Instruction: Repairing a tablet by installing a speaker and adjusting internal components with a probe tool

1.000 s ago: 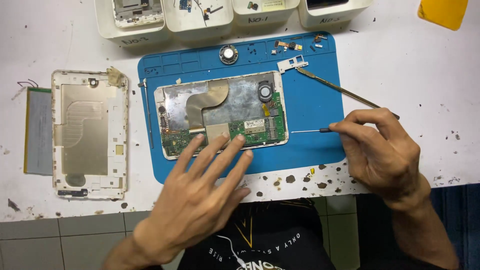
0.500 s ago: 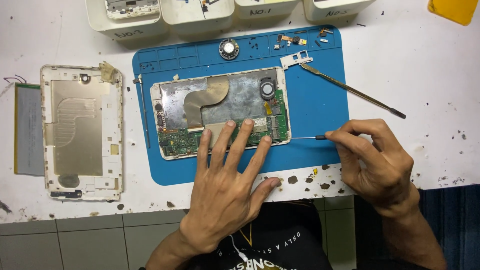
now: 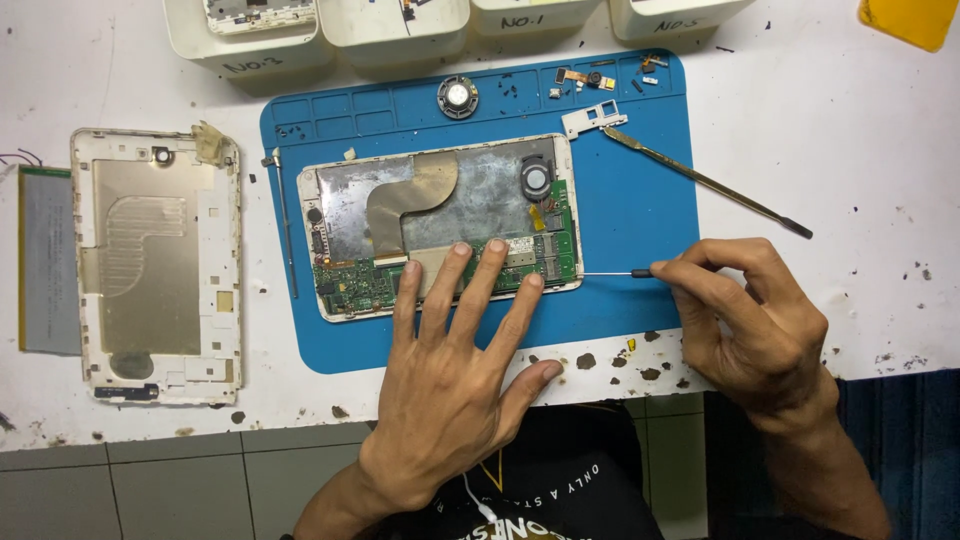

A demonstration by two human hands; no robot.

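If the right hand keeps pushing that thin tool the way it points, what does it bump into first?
The right hand aims its thin screwdriver leftward. Going straight on, the tip would likely first meet the right edge of the opened tablet, near its green circuit board. How high the tip sits is unclear.

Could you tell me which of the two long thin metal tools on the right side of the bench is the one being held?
The thin screwdriver, pinched in the right hand, tip toward the opened tablet. The flat pry tool lies untouched, slanting off the blue mat.

A stained white table [image 3: 850, 140] carries a blue mat [image 3: 640, 200], a back cover [image 3: 155, 265] (pale), white bins [image 3: 395, 25] and a battery [image 3: 45, 260].
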